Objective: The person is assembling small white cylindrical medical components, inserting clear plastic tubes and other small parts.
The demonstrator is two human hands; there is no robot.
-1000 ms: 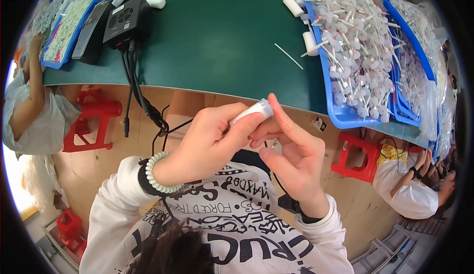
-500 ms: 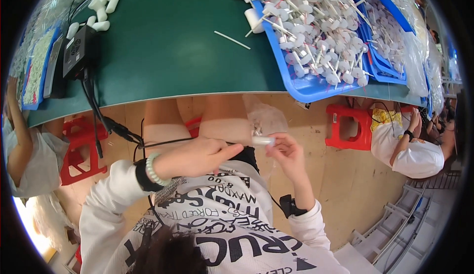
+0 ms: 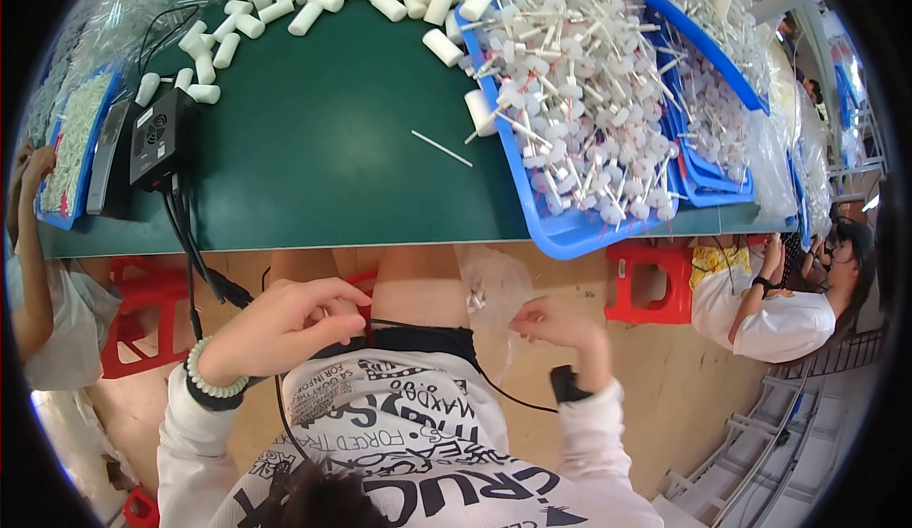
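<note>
My left hand point(image 3: 296, 326) is above the left side of my lap, palm turned inward and fingers curled in. Whatever they may hold is hidden. To the right of my lap, my right hand point(image 3: 559, 323) has its thumb and fingertips drawn together, with nothing visible between them. Beside those fingertips hangs a clear plastic bag point(image 3: 496, 290) with a few small pale bits in it. A thin white stick point(image 3: 442, 149) lies alone on the green table point(image 3: 323, 186), beyond both hands.
White foam-like cylinders point(image 3: 323, 1) are heaped along the back. At right stands a blue tray point(image 3: 579, 241) full of white sticks with translucent discs. A black box point(image 3: 158, 138) with cables stands at left. Two people sit nearby, by red stools point(image 3: 650, 284).
The white cylinder at my right fingertips is gone from view. My hands have moved apart, the left one leftward, and the view has tipped up to show more of the table.
</note>
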